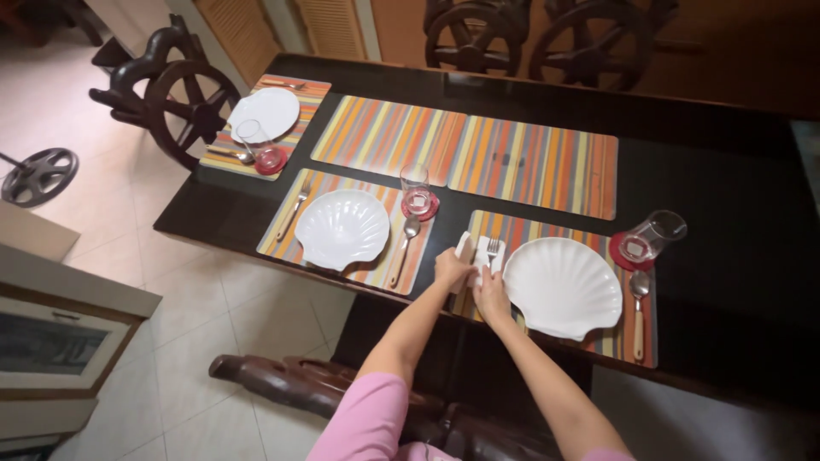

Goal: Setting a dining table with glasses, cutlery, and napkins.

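Napkin [475, 252], white and folded, lies under our fingers at the left edge of the near right placemat [598, 341], with a fork [491, 248] on top. Our left hand [450, 266] presses its fingers together on the napkin's left side; our right hand [491, 294] pinches its near edge. Just right stands the white shell plate [564, 288], then a spoon [639, 307] and a glass [651, 236] on its red coaster. This setting looks nearly complete, but the two far placemats [470, 154] are bare. Our fingers hide part of the napkin.
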